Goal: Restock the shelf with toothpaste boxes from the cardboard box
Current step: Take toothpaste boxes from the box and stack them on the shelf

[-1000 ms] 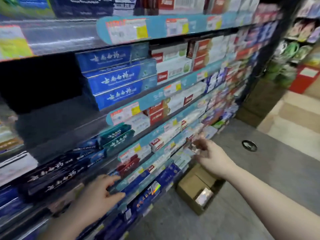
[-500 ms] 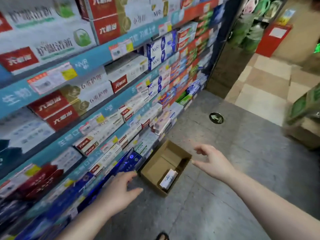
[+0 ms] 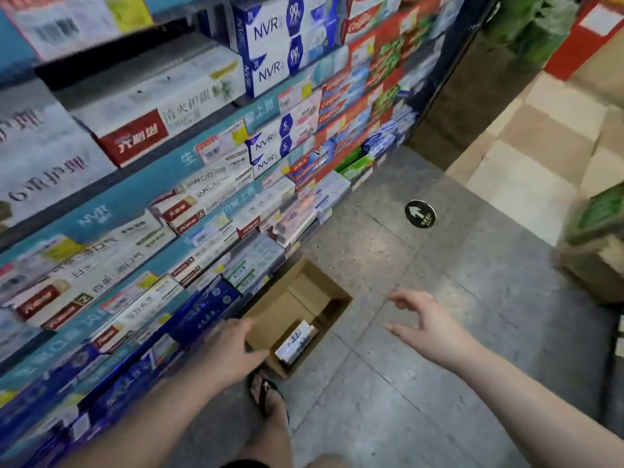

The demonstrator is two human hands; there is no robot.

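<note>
The cardboard box (image 3: 304, 285) sits on the grey floor (image 3: 388, 383) with its flaps open upward. Its left long side is tight against the foot of the shelf (image 3: 91, 216), whose lowest rows of cartons stand just above that side. Its other three sides face floor. To its right the stone floor runs wide, out to a second carton (image 3: 594, 275) well apart from it. A round arrow sticker (image 3: 420, 213) lies beyond its far end and off to the right. A sandalled foot (image 3: 266, 393) stands just beside its near corner.

One toothpaste box (image 3: 295, 342) lies inside, at the near end against the right wall. Its long axis runs with the cardboard box's own length, along the shelf front and away from the person. One face is tipped up toward the camera, and the print is too blurred to read. Bare cardboard bottom shows past it, toward the far end.

The left hand (image 3: 233, 346) is over the box's near left corner, with fingers straight and together and nothing in it. Whether it touches the rim I cannot tell. The right hand (image 3: 425, 319) hovers over the floor right of the box, with fingers loosely bent and thumb held apart from them, gripping nothing.
</note>
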